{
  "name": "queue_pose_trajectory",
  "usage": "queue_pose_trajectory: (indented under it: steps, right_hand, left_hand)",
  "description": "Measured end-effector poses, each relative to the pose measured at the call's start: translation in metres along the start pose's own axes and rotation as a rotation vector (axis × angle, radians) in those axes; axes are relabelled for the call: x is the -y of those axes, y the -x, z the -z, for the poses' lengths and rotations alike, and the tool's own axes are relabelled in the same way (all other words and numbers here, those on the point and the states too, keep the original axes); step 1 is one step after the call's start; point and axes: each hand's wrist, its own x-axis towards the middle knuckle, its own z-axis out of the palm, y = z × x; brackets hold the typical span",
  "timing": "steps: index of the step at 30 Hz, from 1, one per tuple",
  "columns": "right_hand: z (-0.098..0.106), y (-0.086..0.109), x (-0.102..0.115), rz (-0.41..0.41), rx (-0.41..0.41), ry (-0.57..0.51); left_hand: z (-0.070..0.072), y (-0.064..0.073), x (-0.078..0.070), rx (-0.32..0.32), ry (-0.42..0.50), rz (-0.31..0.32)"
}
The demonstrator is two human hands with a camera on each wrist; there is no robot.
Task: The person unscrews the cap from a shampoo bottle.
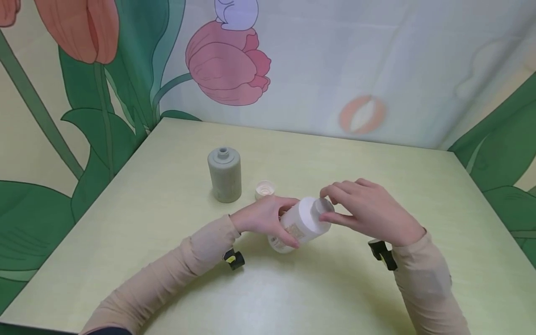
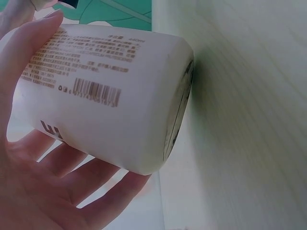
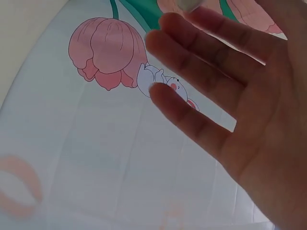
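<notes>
My left hand (image 1: 265, 216) grips a white bottle (image 1: 307, 221) round its body. The bottle is tilted, its neck pointing up and to the right. In the left wrist view, printed text and a barcode show on the bottle (image 2: 105, 91), and its base is close to the table. At the neck end, my right hand (image 1: 372, 211) pinches a pale grey-white cap (image 1: 321, 208) between thumb and fingertips. The right wrist view shows the other fingers of my right hand (image 3: 249, 96) spread apart, with only a sliver of the cap (image 3: 189, 5) visible.
A grey-green bottle (image 1: 225, 179) with a narrow open neck stands upright behind my left hand. Beside it a small white cap (image 1: 265, 188) lies on the pale table (image 1: 146, 260). A printed curtain (image 1: 314, 60) hangs along the table's back edge.
</notes>
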Motion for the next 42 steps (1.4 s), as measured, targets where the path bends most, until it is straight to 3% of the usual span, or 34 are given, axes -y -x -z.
queue_pose_trajectory:
  steps: [8,15,18,27,29,36,42]
  right_hand:
    - [0.0032,0.0023,-0.0045,0.144,0.056,-0.128]
    - [0.001,0.0008,-0.0032,-0.017,0.035,-0.074]
    - [-0.0012,0.0005,-0.0027,-0.05,0.014,-0.068]
    - [0.0013,0.0013,-0.0068,0.137,0.031,-0.166]
    - [0.0022,0.0013,-0.007,0.124,0.04,-0.164]
    - [0.0001,-0.0001,-0.0044,-0.042,0.023,-0.064]
    - [0.001,-0.0002,-0.0052,0.043,0.034,-0.092]
  left_hand:
    - [0.0,0.0011,0.0013,-0.002,0.019,0.003]
    - [-0.0017,0.0015,0.0027,-0.007,0.027,0.004]
    - [-0.0023,0.0024,0.0025,-0.007,0.034,0.01]
    - [-0.0013,0.0032,0.0017,-0.008,0.037,0.004]
    - [-0.0009,0.0029,0.0021,-0.01,0.033,0.001]
    - [-0.0011,0.0026,0.0026,-0.017,0.017,-0.004]
    - [-0.0006,0.0024,0.0024,-0.009,0.013,0.001]
